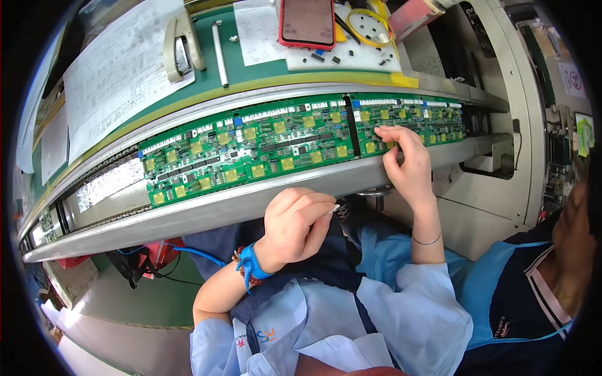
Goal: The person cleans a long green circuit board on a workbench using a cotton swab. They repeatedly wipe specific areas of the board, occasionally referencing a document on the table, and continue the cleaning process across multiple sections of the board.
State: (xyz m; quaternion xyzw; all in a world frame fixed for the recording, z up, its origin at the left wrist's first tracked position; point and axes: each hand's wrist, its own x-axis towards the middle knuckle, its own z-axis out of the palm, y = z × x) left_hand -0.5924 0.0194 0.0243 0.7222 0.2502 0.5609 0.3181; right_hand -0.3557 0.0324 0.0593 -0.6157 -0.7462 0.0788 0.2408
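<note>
My left hand [296,224] is closed in a pinch just in front of the metal rail [207,205]. A small pale tip shows at its fingertips, too small to name. My right hand [409,160] reaches over the right-hand green circuit board [433,133], index finger and thumb curved but apart, fingertips close above or on its components; I cannot tell if they touch. A middle circuit board [301,161] and a left circuit board [216,164] lie along the rails, bearing yellow square parts, white connectors and dark chips.
Behind the rails are a white stapler [182,47], a white pen-like stick [220,55], paper sheets [125,75], a red-cased phone [307,24], a yellow ring [370,42] and a white pad [351,61] with loose black parts. Another person [527,294] sits close on the right.
</note>
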